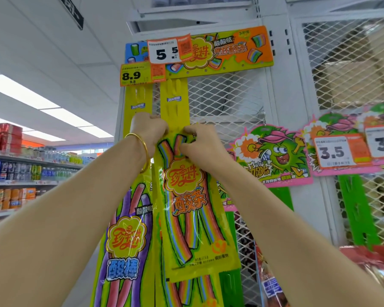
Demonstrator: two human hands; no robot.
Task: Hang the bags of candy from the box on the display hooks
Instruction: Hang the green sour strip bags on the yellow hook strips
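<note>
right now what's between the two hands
Head view: the top of the yellow candy bag, against the display strip, spans between left hand and right hand.

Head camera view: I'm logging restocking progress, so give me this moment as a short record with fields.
place: shop aisle, mesh rack
candy bag: yellow, rainbow print, upright
left hand: grips the bag's top at the yellow strip
right hand: pinches the bag's top
neighbour: purple bag, lower left
price tags: 5.5 and 8.9, above
hooked yet: cannot tell
</note>
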